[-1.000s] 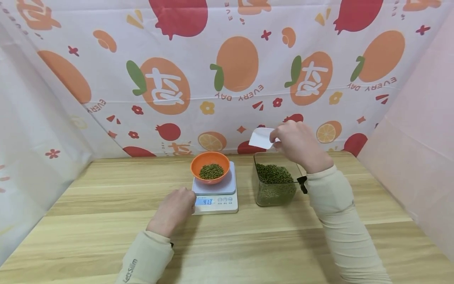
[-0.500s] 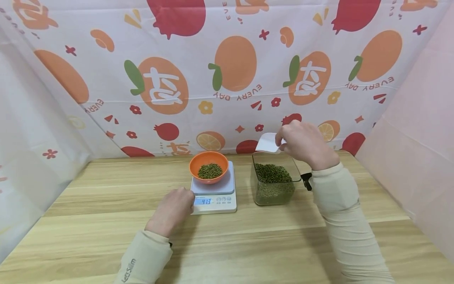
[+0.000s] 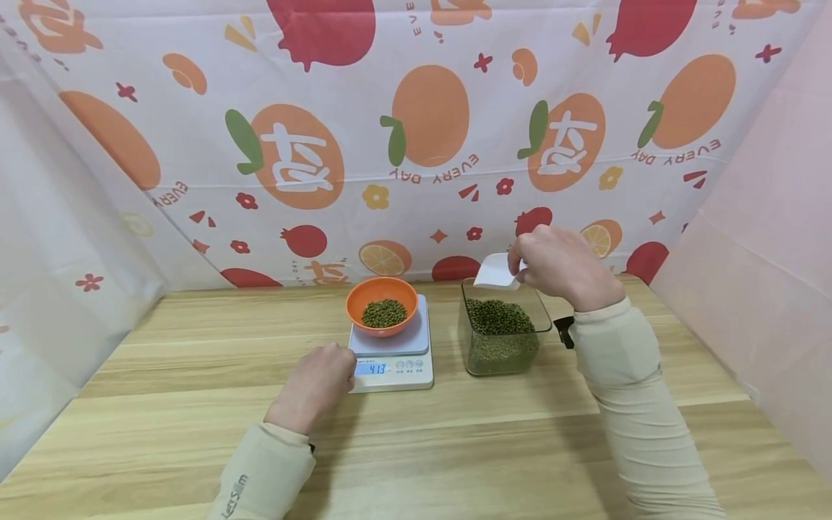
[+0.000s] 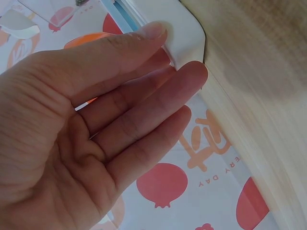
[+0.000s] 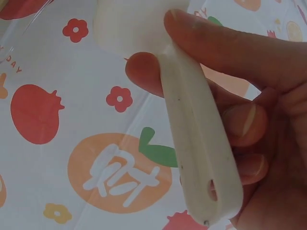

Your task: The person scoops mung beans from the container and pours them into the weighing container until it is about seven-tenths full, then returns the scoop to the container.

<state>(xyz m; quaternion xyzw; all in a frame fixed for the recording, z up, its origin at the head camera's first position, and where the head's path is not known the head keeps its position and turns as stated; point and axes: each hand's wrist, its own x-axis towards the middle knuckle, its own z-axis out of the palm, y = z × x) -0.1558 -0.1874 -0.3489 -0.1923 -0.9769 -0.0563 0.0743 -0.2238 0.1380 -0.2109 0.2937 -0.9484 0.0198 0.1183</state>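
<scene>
My right hand [image 3: 560, 263] grips a white scoop [image 3: 497, 272] by its handle [image 5: 199, 139], thumb and fingers wrapped around it. The scoop's bowl is tilted over the back rim of a clear square container [image 3: 503, 354] holding green mung beans [image 3: 500, 318]. At the left, my left hand [image 3: 318, 383] pinches the front left corner of a white kitchen scale [image 3: 422, 377], thumb [image 4: 152, 31] along its edge, other fingers loosely extended. On the scale's platform sits an orange bowl [image 3: 359, 305] with a small heap of mung beans [image 3: 385, 313]. The lit display reads 413, any decimal point too small to make out.
A wooden table [image 3: 416, 448] carries everything. Behind it hangs a white curtain [image 3: 429, 209] printed with fruit, and pale sheets close off both sides. A black handle-like part [image 3: 564, 332] projects at the container's right side, beside my right sleeve.
My right hand has carried the scoop rightward and down, from above the container's back left to just over its rear rim. Left hand, scale and its reading stay as they were.
</scene>
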